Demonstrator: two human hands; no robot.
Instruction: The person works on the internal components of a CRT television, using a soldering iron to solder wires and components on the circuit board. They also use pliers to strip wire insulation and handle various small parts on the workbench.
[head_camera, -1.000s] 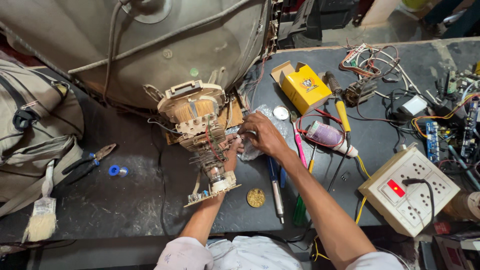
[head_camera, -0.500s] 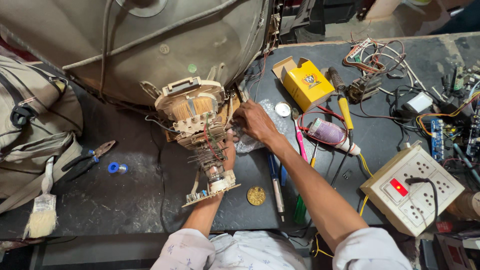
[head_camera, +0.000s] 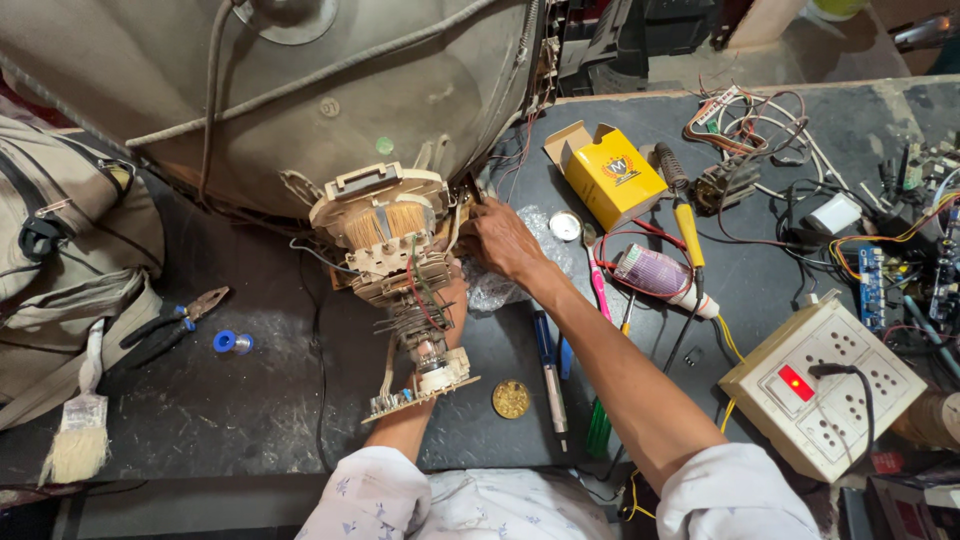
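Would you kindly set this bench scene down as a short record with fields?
Setting: dark workbench, seen from above
Main item: grey picture tube lying glass-down, neck with copper-wound yoke pointing toward the person
Left hand: under the tube neck, mostly hidden behind it
Right hand: reaching in beside the yoke, over a clear plastic bag
Left of neck: pliers, paintbrush, grey bag
Right of neck: yellow box, yellow-handled soldering iron, white socket board with red switch
Grip: cannot tell for either hand
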